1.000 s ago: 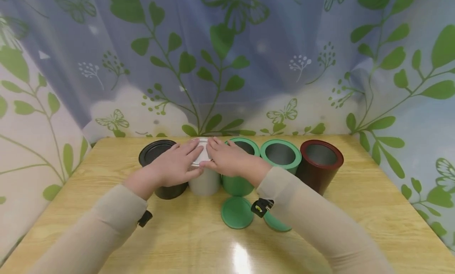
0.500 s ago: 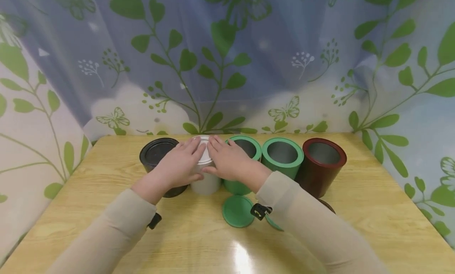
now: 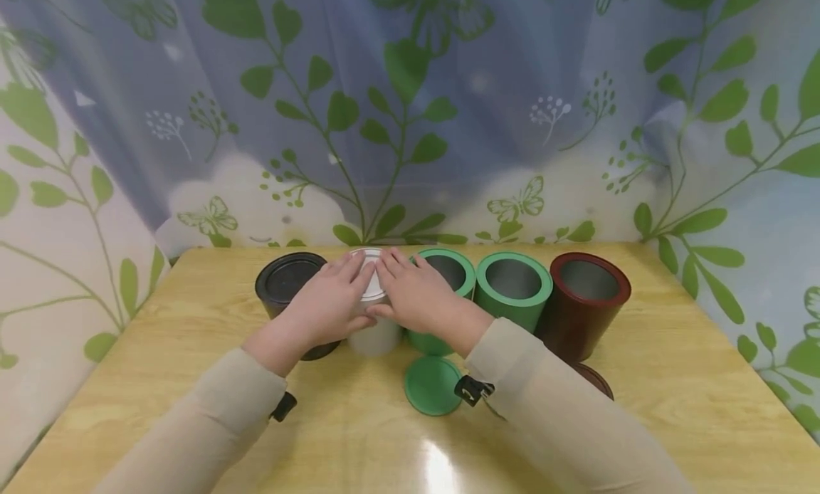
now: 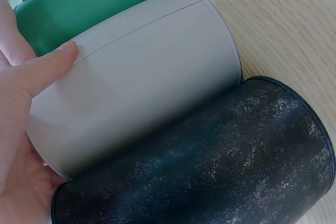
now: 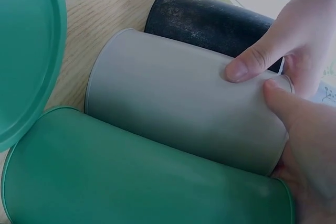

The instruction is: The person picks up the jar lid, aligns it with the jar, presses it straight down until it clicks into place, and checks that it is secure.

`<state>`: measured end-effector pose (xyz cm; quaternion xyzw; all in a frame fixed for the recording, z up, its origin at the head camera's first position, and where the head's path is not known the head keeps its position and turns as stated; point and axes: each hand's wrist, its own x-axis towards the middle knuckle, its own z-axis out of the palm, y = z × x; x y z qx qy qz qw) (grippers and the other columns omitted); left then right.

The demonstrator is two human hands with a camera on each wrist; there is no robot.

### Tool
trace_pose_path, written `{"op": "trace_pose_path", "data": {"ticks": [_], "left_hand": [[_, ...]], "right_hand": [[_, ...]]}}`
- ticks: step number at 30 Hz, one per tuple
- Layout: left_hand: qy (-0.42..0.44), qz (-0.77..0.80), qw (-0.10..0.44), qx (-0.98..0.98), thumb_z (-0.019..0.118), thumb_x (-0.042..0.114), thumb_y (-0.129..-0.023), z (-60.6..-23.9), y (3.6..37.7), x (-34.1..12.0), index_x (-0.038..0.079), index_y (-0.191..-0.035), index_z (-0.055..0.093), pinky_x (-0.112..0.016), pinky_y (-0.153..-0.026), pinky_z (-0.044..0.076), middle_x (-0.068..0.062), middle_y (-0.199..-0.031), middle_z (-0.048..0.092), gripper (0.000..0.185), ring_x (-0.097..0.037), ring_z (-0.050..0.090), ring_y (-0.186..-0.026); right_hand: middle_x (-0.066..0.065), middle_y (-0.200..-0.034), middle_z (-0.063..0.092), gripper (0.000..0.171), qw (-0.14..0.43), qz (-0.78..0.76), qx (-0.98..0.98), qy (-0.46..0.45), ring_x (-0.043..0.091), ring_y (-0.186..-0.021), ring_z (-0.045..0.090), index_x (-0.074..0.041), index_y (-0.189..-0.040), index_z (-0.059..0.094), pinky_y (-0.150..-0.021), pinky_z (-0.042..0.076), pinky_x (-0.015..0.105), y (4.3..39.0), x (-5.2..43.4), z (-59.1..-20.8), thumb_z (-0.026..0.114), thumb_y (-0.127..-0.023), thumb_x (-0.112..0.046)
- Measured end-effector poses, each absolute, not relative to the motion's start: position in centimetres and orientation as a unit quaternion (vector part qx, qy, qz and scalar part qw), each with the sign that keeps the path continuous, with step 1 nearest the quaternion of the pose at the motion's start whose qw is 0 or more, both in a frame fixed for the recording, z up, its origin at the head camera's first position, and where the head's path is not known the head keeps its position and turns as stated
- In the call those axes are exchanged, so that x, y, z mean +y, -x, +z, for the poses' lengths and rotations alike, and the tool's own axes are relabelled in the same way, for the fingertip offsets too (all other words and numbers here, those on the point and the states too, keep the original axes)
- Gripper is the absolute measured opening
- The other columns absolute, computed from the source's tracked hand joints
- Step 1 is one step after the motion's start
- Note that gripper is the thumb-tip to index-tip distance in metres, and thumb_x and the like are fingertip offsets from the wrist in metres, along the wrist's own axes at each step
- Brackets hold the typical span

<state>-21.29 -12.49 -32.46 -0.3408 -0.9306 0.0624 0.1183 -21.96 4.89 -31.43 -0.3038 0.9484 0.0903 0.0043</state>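
Observation:
A light grey canister (image 3: 376, 341) with a white lid (image 3: 374, 289) stands between a black canister (image 3: 285, 279) and a green canister (image 3: 428, 344). My left hand (image 3: 329, 298) and right hand (image 3: 413, 295) lie on the lid from either side, fingers straight and close together over its top. In the left wrist view the left thumb (image 4: 60, 64) lies against the grey wall near the lid end. Both thumbs touch that wall in the right wrist view, where the right thumb (image 5: 281, 100) is close to the left one. The hands cover much of the lid.
A second green canister (image 3: 509, 312) and a dark red canister (image 3: 573, 330) stand uncovered to the right in the same row. In front, a green lid (image 3: 433, 386) lies on the wooden table (image 3: 346, 444). A brown lid (image 3: 594, 380) shows partly past the right sleeve.
The left hand and forearm have shifted slightly right and closer to the right hand. More of the brown lid shows past the right sleeve, and less of the second green lid.

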Motion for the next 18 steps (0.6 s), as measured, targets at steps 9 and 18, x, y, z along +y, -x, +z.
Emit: {"op": "trace_pose_path", "data": {"ticks": [9,18], "left_hand": [[0.33,0.052,0.113,-0.936,0.069,0.048,-0.08,-32.6,21.2,-12.52,-0.005,-0.137,0.042,-0.054,-0.099,0.035,-0.027,-0.142,0.034,0.082,-0.041,0.034,-0.129],[0.331,0.064,0.128,-0.933,0.069,0.049,-0.08,-32.59,21.22,-12.24,-0.005,-0.136,0.043,-0.052,-0.099,0.036,-0.027,-0.141,0.036,0.082,-0.042,0.037,-0.127]], "right_hand": [[0.011,-0.154,0.013,0.078,0.009,0.101,0.948,0.301,0.025,-0.141,0.01,-0.007,-0.149,0.018,-0.111,0.016,0.046,21.9,4.57,-31.42,0.032,-0.093,-0.06],[0.012,-0.154,0.016,0.078,-0.005,0.112,0.949,0.295,0.025,-0.14,0.012,-0.006,-0.149,0.019,-0.111,0.016,0.045,21.69,4.68,-31.25,0.033,-0.093,-0.059]]}}
